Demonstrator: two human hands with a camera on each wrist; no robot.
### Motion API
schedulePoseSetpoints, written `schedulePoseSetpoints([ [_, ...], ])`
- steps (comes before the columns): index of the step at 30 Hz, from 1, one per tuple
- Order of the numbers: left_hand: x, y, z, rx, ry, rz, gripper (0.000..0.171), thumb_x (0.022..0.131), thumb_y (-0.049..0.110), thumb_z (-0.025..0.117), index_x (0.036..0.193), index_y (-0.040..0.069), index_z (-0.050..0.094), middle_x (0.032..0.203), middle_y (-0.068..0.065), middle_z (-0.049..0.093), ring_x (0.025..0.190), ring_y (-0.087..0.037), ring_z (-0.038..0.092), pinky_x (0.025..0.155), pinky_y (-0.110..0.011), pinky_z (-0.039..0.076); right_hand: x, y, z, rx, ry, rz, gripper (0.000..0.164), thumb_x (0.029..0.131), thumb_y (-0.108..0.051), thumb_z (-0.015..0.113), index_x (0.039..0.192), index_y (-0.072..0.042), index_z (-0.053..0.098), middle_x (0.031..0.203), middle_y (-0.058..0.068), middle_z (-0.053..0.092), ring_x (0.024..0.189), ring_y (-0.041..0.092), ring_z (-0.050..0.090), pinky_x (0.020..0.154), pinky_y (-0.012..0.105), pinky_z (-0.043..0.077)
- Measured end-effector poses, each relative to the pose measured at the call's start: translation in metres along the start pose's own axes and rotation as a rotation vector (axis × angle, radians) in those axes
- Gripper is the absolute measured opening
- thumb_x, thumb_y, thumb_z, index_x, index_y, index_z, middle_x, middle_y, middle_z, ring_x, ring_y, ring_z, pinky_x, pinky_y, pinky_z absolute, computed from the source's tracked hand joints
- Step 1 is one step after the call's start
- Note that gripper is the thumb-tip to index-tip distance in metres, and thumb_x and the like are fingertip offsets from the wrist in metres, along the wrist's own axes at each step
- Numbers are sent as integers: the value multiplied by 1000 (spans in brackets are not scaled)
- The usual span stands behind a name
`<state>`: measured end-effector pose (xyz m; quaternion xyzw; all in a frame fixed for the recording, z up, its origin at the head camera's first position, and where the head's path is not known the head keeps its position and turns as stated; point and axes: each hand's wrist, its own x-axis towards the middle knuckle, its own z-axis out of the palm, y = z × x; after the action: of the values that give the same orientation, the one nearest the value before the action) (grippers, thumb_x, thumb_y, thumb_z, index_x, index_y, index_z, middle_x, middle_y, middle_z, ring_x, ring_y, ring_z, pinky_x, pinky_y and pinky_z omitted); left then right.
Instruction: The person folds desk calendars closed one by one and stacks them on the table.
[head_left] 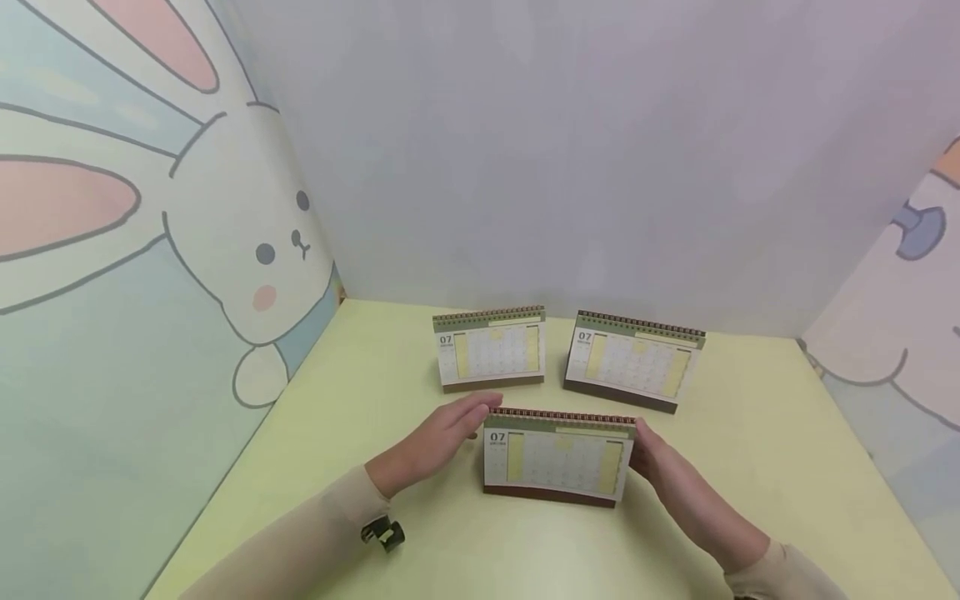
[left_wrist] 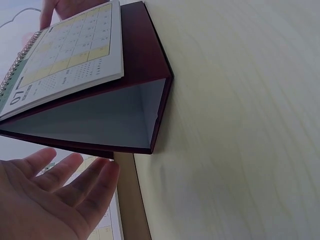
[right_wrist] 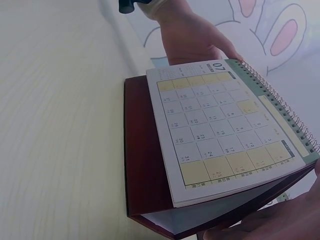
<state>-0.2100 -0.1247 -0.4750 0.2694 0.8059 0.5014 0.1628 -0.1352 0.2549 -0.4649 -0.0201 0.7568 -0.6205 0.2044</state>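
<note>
A desk calendar [head_left: 564, 468] with a dark red base stands tent-like on the table at the front, its page marked 07. My left hand [head_left: 437, 439] is at its left end, thumb by the top corner. In the left wrist view the fingers [left_wrist: 97, 187] stretch loosely behind the calendar's back panel. At the right end is my right hand [head_left: 677, 481], fingertips close to the top corner. The right wrist view shows its fingers [right_wrist: 270, 220] extended along the back of the calendar, partly hidden by it.
Two similar desk calendars stand farther back, one at the left [head_left: 495, 354] and one angled at the right [head_left: 637, 362]. A pale yellow table [head_left: 375, 358] lies under them. Walls enclose it, with a rabbit drawing [head_left: 247, 225] on the left one.
</note>
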Motion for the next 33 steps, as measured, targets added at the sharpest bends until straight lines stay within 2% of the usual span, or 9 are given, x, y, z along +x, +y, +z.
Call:
schedulePoseSetpoints([
  [1, 0, 0, 0, -1, 1, 0, 60, 131, 43, 36, 179, 9, 49, 185, -19, 52, 171, -39, 53, 133, -64, 55, 0, 0, 0, 1, -2, 4, 88, 127, -62, 7, 186, 1, 25, 195, 29, 26, 184, 57, 15, 151, 63, 22],
  [6, 2, -2, -1, -7, -2, -3, 62, 131, 44, 35, 179, 7, 48, 184, -19, 53, 171, -40, 53, 132, -65, 55, 0, -2, -3, -15, -15, 6, 88, 127, -62, 7, 186, 0, 25, 194, 27, 29, 184, 54, 19, 148, 55, 27],
  [7, 2, -1, -1, -9, -1, -4, 63, 131, 45, 35, 179, 7, 48, 184, -19, 53, 171, -40, 54, 132, -66, 55, 0, -3, -3, -24, -18, 7, 88, 127, -63, 6, 186, 0, 25, 194, 27, 29, 184, 55, 19, 147, 64, 22],
  [8, 2, -1, -2, -14, -3, -8, 63, 131, 45, 35, 179, 7, 48, 184, -19, 53, 171, -40, 53, 133, -66, 54, 0, -4, -3, -25, -21, 5, 88, 127, -62, 6, 186, 0, 24, 194, 28, 29, 184, 56, 19, 147, 68, 20],
  [12, 2, 1, -1, -26, -10, -21, 64, 130, 45, 35, 179, 6, 47, 185, -19, 51, 172, -39, 52, 134, -65, 54, 0, -4, -3, -22, -25, 11, 88, 127, -63, 6, 186, 1, 24, 193, 29, 29, 183, 57, 19, 148, 72, 19],
  [16, 2, 1, -1, -25, -9, -23, 64, 130, 45, 36, 179, 5, 47, 186, -19, 51, 172, -38, 52, 134, -65, 54, 0, -4, -3, 8, -29, 20, 89, 127, -63, 7, 186, 1, 22, 194, 31, 25, 183, 59, 14, 148, 79, 10],
  [25, 1, -3, -1, 9, 8, -5, 64, 130, 44, 36, 179, 5, 46, 187, -18, 50, 171, -40, 52, 134, -64, 54, 1, -6, -2, 20, -24, 20, 89, 127, -64, 7, 186, 2, 19, 195, 30, 24, 183, 59, 13, 148, 79, 7],
  [29, 0, -3, -2, 2, 20, -5, 64, 130, 44, 37, 180, 6, 46, 188, -18, 47, 168, -41, 55, 134, -66, 52, 1, -6, -3, 30, -35, 20, 87, 127, -63, 7, 188, -1, 16, 197, 29, 18, 183, 60, 11, 147, 81, 3],
  [33, 2, -5, -1, -7, 28, -4, 65, 130, 44, 37, 181, 5, 44, 189, -20, 45, 166, -42, 57, 133, -66, 52, 4, -6, -4, 33, -32, 19, 87, 127, -61, 8, 188, 1, 14, 197, 30, 15, 184, 60, 11, 148, 79, 6],
])
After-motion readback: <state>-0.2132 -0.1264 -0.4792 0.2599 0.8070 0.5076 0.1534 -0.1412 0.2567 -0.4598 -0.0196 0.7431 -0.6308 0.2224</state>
